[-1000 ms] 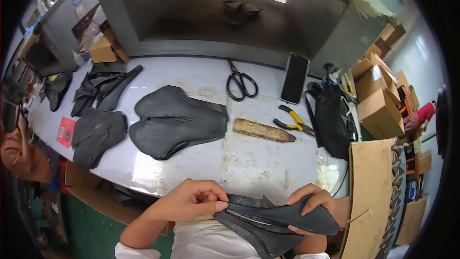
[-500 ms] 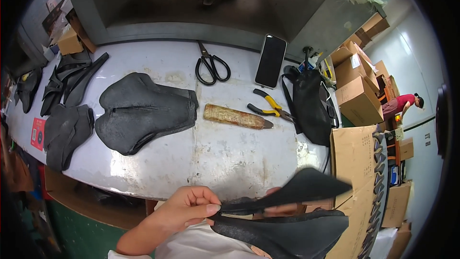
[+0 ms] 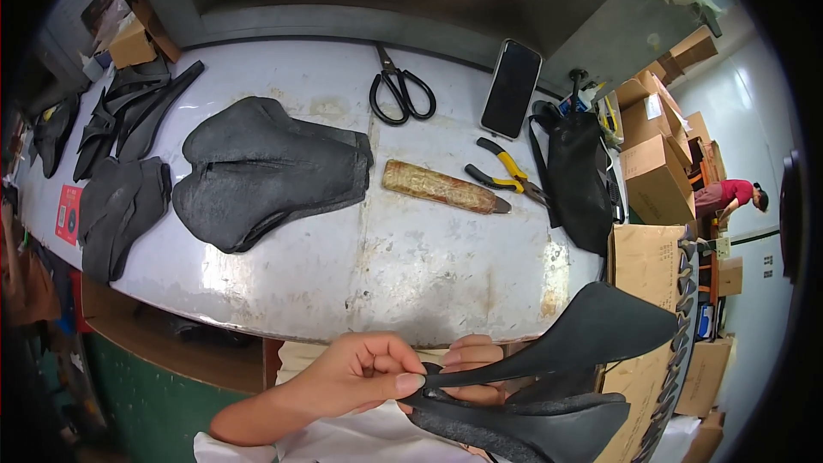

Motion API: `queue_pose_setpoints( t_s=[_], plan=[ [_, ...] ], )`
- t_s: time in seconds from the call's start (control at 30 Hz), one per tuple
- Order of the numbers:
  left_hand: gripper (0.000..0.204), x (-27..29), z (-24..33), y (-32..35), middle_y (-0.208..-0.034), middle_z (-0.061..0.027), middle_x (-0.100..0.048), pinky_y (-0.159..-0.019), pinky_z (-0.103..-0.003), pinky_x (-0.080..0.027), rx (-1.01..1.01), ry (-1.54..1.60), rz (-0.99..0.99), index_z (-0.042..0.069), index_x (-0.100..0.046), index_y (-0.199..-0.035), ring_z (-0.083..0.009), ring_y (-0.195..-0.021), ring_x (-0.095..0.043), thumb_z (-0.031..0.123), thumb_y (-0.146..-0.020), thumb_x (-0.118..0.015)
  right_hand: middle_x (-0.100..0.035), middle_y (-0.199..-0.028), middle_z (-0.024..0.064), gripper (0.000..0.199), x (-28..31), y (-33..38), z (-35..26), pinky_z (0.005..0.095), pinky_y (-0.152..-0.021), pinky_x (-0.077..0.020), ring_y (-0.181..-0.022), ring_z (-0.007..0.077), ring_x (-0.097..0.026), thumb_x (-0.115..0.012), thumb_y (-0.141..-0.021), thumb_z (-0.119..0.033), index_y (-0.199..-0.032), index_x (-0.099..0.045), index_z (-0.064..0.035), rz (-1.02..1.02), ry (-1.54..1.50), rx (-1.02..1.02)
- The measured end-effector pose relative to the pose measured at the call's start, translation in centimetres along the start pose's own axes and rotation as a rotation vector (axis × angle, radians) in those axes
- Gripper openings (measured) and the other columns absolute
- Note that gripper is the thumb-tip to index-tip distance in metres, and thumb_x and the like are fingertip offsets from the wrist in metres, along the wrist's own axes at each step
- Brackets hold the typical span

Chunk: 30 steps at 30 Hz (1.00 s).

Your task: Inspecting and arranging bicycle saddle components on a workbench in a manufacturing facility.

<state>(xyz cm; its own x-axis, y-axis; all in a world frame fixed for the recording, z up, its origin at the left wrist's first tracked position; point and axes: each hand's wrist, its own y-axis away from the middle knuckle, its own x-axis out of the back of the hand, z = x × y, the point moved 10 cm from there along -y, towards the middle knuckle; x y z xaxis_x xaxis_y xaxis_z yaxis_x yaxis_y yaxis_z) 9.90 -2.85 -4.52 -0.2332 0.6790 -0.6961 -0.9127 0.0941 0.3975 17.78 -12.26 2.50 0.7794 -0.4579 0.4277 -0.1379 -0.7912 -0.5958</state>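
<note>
My left hand [image 3: 369, 375] pinches the narrow end of a black leathery piece [image 3: 591, 326] between thumb and fingers, in front of the bench's near edge. The piece is folded, with wide flaps spreading apart to the right. Behind its narrow part, my right hand [image 3: 473, 355] has its fingers curled against it; much of that hand is hidden. Beyond my hands, a stack of larger black saddle-shaped pieces [image 3: 274, 173] lies on the white bench [image 3: 283, 291]. To its right rests a tool with a worn yellow-brown handle and a short dark tip [image 3: 441, 187].
Black-handled scissors [image 3: 401, 96], a phone [image 3: 512, 90], yellow-and-black pliers [image 3: 512, 173] and a black pouch [image 3: 576, 178] lie across the bench. More black pieces [image 3: 124, 221] lie left. A grey metal box [image 3: 300, 21] stands behind. Cartons [image 3: 656, 182] stand right; a person [image 3: 729, 195] is farther off.
Both hands and the black piece have shifted right. The right fingers now show more clearly behind it, and its upper flap is raised. The bench appears higher in view.
</note>
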Motion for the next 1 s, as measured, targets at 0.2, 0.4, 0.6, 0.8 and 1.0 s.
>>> queue_pose_setpoints(
  t_s=[0.2,0.4,0.6,0.8,1.0],
  plan=[
    [0.015,0.2,0.4,0.3,-0.084,-0.0045,-0.069,-0.045,-0.017,-0.031,-0.109,0.098,-0.002,0.003,-0.06,-0.107,-0.0002,-0.053,-0.044,0.013,-0.096,-0.063,-0.064,-0.11,0.0141,0.036,-0.6,0.3,0.7,0.048,-0.086,-0.0527,-0.105,0.0305,-0.062,-0.072,-0.083,-0.009,-0.115,-0.057,-0.003,0.128,-0.081,-0.016],
    [0.016,-0.2,-0.4,0.6,-0.087,-0.0055,-0.07,-0.046,-0.017,-0.032,-0.084,-0.005,-0.045,0.002,-0.06,-0.11,-0.0003,-0.054,-0.045,0.01,-0.096,-0.061,-0.064,-0.098,0.0135,0.024,-0.9,0.6,1.8,0.0466,-0.078,-0.0529,-0.095,0.0322,-0.062,-0.068,-0.087,-0.014,-0.105,-0.058,-0.0018,0.312,-0.149,0.039],
    [0.015,-0.9,-0.5,0.4,-0.093,-0.0043,-0.069,-0.061,-0.014,-0.042,-0.083,0.028,-0.099,0.0,-0.058,-0.112,-0.0012,-0.079,-0.059,0.005,-0.097,-0.059,-0.066,-0.101,0.0128,0.019,-0.3,1.2,1.2,0.0417,-0.076,-0.0508,-0.096,0.0288,-0.063,-0.071,-0.084,-0.013,-0.099,-0.06,-0.0086,0.175,-0.174,0.141],
    [0.014,-0.8,-0.3,0.7,-0.085,-0.0014,-0.067,-0.057,-0.016,-0.04,-0.113,-0.126,-0.055,0.001,-0.06,-0.109,-0.0005,-0.071,-0.056,0.005,-0.096,-0.061,-0.068,-0.097,0.0093,0.027,0.1,0.7,0.3,0.0394,-0.073,-0.0477,-0.094,0.0255,-0.065,-0.078,-0.078,-0.01,-0.098,-0.061,-0.0107,0.218,-0.079,-0.015],
    [0.005,-1.2,3.2,1.9,-0.072,0.0001,-0.064,-0.05,-0.017,-0.036,-0.407,-0.586,0.064,0.0,-0.067,-0.095,0.0004,-0.058,-0.051,0.002,-0.091,-0.067,-0.068,-0.094,0.0105,0.03,-1.1,0.8,3.2,0.0364,-0.068,-0.0504,-0.087,0.0263,-0.066,-0.08,-0.076,-0.006,-0.098,-0.06,-0.0073,0.162,-0.556,-0.248]
  ],
)
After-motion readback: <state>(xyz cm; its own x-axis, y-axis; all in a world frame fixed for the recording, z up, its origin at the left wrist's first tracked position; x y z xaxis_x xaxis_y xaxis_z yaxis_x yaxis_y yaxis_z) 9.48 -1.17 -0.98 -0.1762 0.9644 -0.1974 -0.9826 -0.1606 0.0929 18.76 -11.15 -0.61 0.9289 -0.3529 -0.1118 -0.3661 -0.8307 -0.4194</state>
